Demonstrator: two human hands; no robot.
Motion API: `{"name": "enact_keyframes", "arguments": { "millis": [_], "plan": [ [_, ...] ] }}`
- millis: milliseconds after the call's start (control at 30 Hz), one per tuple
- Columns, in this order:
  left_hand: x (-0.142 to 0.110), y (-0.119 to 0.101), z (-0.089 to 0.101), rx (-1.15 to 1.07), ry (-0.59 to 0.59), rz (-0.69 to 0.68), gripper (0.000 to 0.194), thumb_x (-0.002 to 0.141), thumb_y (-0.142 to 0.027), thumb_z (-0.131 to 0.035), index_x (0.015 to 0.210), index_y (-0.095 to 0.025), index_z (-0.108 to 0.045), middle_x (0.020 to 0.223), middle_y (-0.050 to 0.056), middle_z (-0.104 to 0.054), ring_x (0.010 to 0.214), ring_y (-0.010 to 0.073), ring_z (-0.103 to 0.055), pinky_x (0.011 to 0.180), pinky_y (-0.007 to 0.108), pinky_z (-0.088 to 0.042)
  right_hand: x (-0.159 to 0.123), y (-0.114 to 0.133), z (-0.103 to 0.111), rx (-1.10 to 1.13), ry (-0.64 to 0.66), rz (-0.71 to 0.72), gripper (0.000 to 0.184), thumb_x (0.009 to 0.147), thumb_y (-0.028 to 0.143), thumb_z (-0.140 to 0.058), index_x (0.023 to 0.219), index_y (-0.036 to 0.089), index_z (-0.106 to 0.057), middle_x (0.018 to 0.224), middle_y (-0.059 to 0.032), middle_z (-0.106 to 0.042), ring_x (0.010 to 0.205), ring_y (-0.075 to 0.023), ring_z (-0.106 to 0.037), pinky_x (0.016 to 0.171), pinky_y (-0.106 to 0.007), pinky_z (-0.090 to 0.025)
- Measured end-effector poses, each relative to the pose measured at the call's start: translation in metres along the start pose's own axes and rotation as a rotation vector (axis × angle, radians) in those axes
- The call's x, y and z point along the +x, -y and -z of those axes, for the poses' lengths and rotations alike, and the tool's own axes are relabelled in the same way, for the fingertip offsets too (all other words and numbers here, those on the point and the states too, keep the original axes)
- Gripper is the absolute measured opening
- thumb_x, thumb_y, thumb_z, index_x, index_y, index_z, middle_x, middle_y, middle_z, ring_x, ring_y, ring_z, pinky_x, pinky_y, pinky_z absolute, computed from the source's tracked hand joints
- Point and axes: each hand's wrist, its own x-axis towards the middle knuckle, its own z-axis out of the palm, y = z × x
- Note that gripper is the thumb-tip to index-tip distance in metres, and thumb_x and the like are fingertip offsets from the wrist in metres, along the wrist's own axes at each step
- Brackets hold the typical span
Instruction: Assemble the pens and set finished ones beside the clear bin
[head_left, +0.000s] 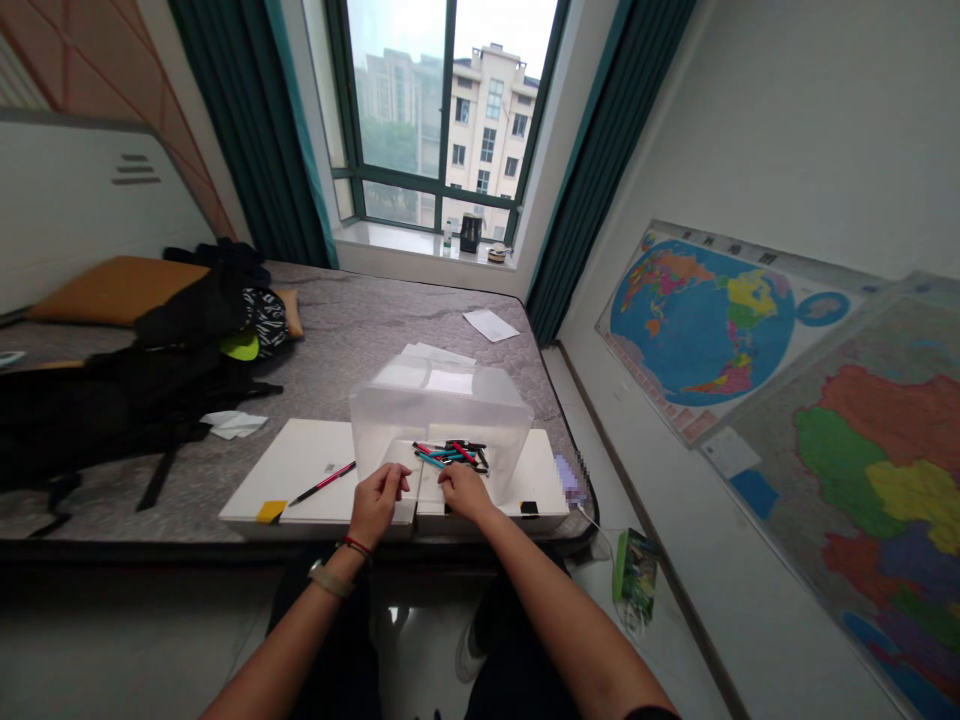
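Observation:
A pile of pens [459, 453] in black, red and teal lies at the mouth of a translucent plastic box [517, 430]. My right hand [463, 492] is at the near edge of the pile, fingers curled together; what they hold, if anything, is hidden. To the left of the pile is my left hand [379, 500], its thumb and fingers pressed together, and I cannot make out anything in them. A single red and black pen [322, 483] lies slanted on the left white box [300, 450], apart from the pile.
Beneath the plastic box is a second white box [544, 490]. Both white boxes stand at the front edge of the bed [360, 305]. Papers [491, 324] lie farther back. A black backpack [90, 420] is on the left, and a green box [636, 575] stands on the floor.

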Motion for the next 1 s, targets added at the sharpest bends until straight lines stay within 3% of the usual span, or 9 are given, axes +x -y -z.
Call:
{"name": "enact_keyframes", "arguments": {
  "millis": [133, 300, 400, 533, 633, 767, 900, 1000],
  "plan": [
    [-0.017, -0.002, 0.037, 0.170, -0.154, -0.009, 0.034, 0.093, -0.043, -0.044, 0.086, -0.019, -0.067, 0.062, 0.000, -0.057, 0.056, 0.0138, -0.052, 0.056, 0.024, -0.042, 0.011, 0.018, -0.002, -0.103, 0.143, 0.065, 0.024, 0.083, 0.015, -0.050, 0.092, 0.019, -0.072, 0.100, -0.0094, -0.070, 0.090, -0.0231, -0.064, 0.082, -0.031, -0.045],
    [-0.002, 0.016, 0.076, 0.514, -0.300, -0.049, 0.035, 0.094, -0.041, -0.041, 0.088, -0.020, -0.068, 0.070, 0.002, -0.063, 0.069, 0.0181, -0.059, 0.068, 0.028, -0.046, 0.022, 0.029, -0.009, -0.123, 0.158, 0.060, 0.037, 0.085, 0.017, -0.048, 0.117, 0.020, -0.067, 0.117, -0.0115, -0.065, 0.098, -0.0238, -0.062, 0.086, -0.033, -0.046],
    [0.015, 0.037, 0.095, 0.793, -0.241, -0.104, 0.030, 0.090, -0.037, -0.047, 0.095, -0.017, -0.070, 0.095, 0.009, -0.068, 0.093, 0.0246, -0.060, 0.087, 0.036, -0.046, 0.018, 0.028, -0.009, -0.093, 0.104, 0.032, 0.044, 0.088, 0.018, -0.046, 0.130, 0.020, -0.059, 0.124, -0.0124, -0.061, 0.103, -0.0236, -0.061, 0.089, -0.033, -0.046],
    [0.028, 0.065, 0.108, 1.044, -0.111, -0.003, 0.033, 0.082, -0.038, -0.059, 0.107, -0.020, -0.072, 0.127, 0.015, -0.058, 0.116, 0.0337, -0.051, 0.093, 0.044, -0.044, 0.003, 0.020, -0.005, -0.043, 0.062, 0.033, 0.039, 0.088, 0.015, -0.047, 0.122, 0.020, -0.065, 0.119, -0.0114, -0.063, 0.102, -0.0225, -0.061, 0.091, -0.031, -0.045],
    [0.029, 0.078, 0.109, 1.069, -0.048, 0.031, 0.029, 0.083, -0.037, -0.059, 0.103, -0.023, -0.074, 0.125, 0.014, -0.060, 0.114, 0.0336, -0.052, 0.091, 0.044, -0.045, -0.006, 0.015, -0.001, -0.003, 0.049, 0.068, 0.032, 0.085, 0.012, -0.050, 0.109, 0.018, -0.070, 0.110, -0.0101, -0.067, 0.100, -0.0219, -0.062, 0.092, -0.031, -0.044],
    [0.026, 0.081, 0.108, 1.023, -0.082, 0.037, 0.027, 0.087, -0.036, -0.053, 0.099, -0.021, -0.072, 0.114, 0.013, -0.064, 0.106, 0.0305, -0.056, 0.088, 0.041, -0.046, -0.005, 0.016, -0.003, 0.056, 0.062, 0.141, 0.026, 0.082, 0.012, -0.054, 0.098, 0.019, -0.073, 0.100, -0.0075, -0.072, 0.096, -0.0211, -0.064, 0.090, -0.030, -0.046],
    [0.015, 0.073, 0.110, 0.928, -0.156, 0.032, 0.030, 0.092, -0.036, -0.045, 0.102, -0.019, -0.067, 0.105, 0.012, -0.068, 0.099, 0.0274, -0.061, 0.084, 0.037, -0.046, 0.010, 0.025, -0.011, 0.085, 0.096, 0.113, 0.024, 0.082, 0.014, -0.055, 0.096, 0.019, -0.074, 0.097, -0.0072, -0.074, 0.089, -0.0209, -0.067, 0.088, -0.031, -0.048],
    [-0.001, 0.057, 0.109, 0.776, -0.246, 0.010, 0.031, 0.094, -0.035, -0.041, 0.111, -0.019, -0.060, 0.100, 0.010, -0.070, 0.090, 0.0241, -0.064, 0.077, 0.033, -0.046, 0.020, 0.032, -0.017, 0.123, 0.059, 0.098, 0.026, 0.080, 0.010, -0.056, 0.097, 0.019, -0.073, 0.110, -0.0071, -0.073, 0.104, -0.0217, -0.065, 0.098, -0.034, -0.045]
  ]
}}
